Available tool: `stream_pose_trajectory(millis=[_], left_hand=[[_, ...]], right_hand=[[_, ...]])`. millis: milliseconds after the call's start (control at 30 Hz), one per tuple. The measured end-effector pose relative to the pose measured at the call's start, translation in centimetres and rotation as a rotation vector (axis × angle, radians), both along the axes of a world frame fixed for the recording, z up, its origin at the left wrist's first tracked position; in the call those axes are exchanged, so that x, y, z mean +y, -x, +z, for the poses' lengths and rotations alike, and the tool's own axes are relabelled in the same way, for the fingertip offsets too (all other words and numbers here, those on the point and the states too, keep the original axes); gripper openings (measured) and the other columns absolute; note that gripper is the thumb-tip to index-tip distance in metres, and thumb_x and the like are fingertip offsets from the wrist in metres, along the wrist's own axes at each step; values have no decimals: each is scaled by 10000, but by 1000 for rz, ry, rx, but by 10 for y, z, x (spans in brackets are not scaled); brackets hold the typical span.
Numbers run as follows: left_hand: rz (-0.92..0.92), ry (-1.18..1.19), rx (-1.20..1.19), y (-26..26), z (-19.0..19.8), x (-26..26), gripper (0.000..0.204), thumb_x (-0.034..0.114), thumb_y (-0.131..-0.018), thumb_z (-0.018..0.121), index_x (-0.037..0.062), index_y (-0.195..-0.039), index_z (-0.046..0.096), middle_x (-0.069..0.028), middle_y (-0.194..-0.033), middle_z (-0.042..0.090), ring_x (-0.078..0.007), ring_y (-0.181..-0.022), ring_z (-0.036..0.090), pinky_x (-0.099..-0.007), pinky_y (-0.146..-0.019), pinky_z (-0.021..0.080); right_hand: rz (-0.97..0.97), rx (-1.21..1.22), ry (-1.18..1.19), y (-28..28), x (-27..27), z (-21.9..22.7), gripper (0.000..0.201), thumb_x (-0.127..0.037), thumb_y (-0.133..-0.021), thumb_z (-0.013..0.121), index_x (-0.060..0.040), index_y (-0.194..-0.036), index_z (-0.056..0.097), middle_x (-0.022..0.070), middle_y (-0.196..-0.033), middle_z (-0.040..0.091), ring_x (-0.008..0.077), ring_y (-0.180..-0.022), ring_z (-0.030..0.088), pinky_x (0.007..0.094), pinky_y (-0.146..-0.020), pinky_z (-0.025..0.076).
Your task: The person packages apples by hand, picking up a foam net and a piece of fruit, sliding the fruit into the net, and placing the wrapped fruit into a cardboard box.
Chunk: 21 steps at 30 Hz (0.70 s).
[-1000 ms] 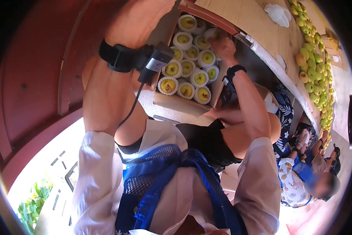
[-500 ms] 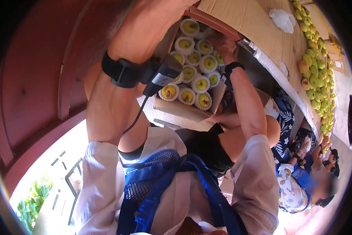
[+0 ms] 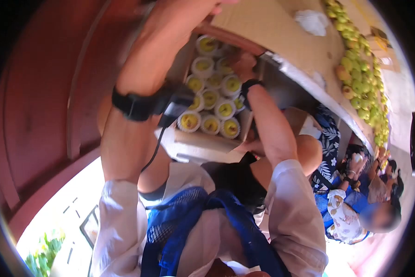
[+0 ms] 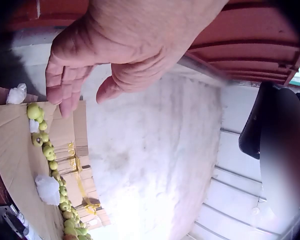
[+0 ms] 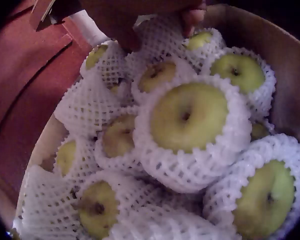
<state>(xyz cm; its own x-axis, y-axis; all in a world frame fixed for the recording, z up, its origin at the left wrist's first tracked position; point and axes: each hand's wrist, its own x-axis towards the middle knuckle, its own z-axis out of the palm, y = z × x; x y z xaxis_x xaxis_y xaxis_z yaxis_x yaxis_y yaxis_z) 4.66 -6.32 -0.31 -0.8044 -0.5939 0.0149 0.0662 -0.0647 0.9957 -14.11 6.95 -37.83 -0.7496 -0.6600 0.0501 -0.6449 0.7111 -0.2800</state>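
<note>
1. The left hand (image 4: pixel 107 55) is open and raised, its fingers loosely extended and the thumb apart. In the left wrist view it appears above a corner of the cardboard sheet (image 4: pixel 15 145), in front of a pale wall (image 4: pixel 145 135).
2. The right hand (image 3: pixel 244 64) reaches into the cardboard box (image 3: pixel 207 141), towards its far right corner. The right wrist view shows it gripping a net-wrapped apple (image 5: pixel 161 37), thumb and fingers on opposite sides of the white foam.
3. Other yellow-green apples (image 3: pixel 225 110) in foam nets fill the box, three of them side by side along its near edge; most show their dimpled ends.
4. Loose apples (image 3: pixel 357 81) lie in a long band along the right-hand edge of the cardboard sheet, with a crumpled white wrapper (image 3: pixel 311 22) just beside them.
5. The pale label on the left wrist camera (image 3: pixel 177 104) is too blurred to read.
6. Yellow tape (image 4: pixel 78 165) crosses folded cardboard behind the loose apples.
7. Red panels (image 3: pixel 36 92) stand left of the box; another person (image 3: pixel 348 217) in a blue mesh vest is at the right.
</note>
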Motion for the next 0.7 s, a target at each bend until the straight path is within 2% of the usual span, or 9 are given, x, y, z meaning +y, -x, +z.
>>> stream_pose_trajectory(millis=[67, 133, 233, 333, 433, 533, 633, 700], left_hand=[[-35, 31, 41, 0, -1, -4, 436, 288, -969, 659, -14, -1264, 552, -125, -1112, 688, -195, -1022, 674, -291, -790, 523], [-60, 61, 64, -3, -7, -8, 496, 294, -975, 650, -24, -1330, 511, -142, -1184, 683, -213, -1096, 668, -311, -858, 514], [-37, 70, 46, -1, -5, 0, 522, 290, -991, 623, -31, -1376, 478, -159, -1246, 675, -220, -1158, 658, -304, -908, 471], [-47, 76, 57, -2, -5, 3, 521, 254, -991, 615, -44, -1390, 460, -161, -1261, 667, -228, -1164, 655, -306, -916, 467], [-45, 62, 72, 4, -4, 6, 518, 239, -984, 628, -53, -1381, 470, -144, -1226, 674, -218, -1128, 666, -294, -870, 477], [-25, 36, 56, 11, -1, 10, 463, 220, -977, 646, -32, -1345, 521, -89, -1109, 684, -174, -1020, 678, -270, -799, 479], [-16, -41, 67, 15, 3, 13, 356, 196, -977, 651, -3, -1267, 593, -34, -967, 657, -129, -865, 655, -248, -721, 473], [-45, -102, 102, 17, 7, 14, 292, 184, -982, 644, 13, -1218, 619, -18, -914, 639, -117, -805, 632, -242, -699, 470]], right_hand=[[-50, 91, 245, -23, 7, 38, 634, -515, -837, 701, -165, -1354, 590, 150, -1283, 654, 337, -1120, 655, 485, -857, 564], [-38, -55, 197, -47, 20, 97, 721, -489, -855, 689, -71, -1413, 508, 220, -1354, 593, 359, -1163, 630, 488, -865, 564], [-167, 30, 77, -60, 22, 92, 756, -433, -870, 680, 55, -1401, 454, 304, -1324, 577, 407, -1178, 615, 482, -859, 569], [-111, 12, -7, -82, 37, 109, 727, -359, -876, 672, 143, -1349, 445, 356, -1244, 597, 446, -1151, 624, 478, -851, 571], [-50, -255, -133, -96, 48, 138, 577, -298, -873, 655, 94, -1283, 554, 312, -1168, 655, 416, -1078, 670, 479, -844, 573], [81, -397, -332, -103, 55, 183, 544, -330, -888, 639, -62, -1356, 572, 241, -1207, 668, 381, -1077, 669, 461, -902, 547], [102, -430, -203, -105, 66, 242, 389, -337, -890, 628, -115, -1200, 702, 215, -1090, 719, 350, -1006, 696, 437, -875, 554], [105, -373, -39, -87, 77, 260, 314, -303, -887, 618, -141, -1134, 722, 174, -1037, 733, 363, -960, 703, 432, -840, 562]])
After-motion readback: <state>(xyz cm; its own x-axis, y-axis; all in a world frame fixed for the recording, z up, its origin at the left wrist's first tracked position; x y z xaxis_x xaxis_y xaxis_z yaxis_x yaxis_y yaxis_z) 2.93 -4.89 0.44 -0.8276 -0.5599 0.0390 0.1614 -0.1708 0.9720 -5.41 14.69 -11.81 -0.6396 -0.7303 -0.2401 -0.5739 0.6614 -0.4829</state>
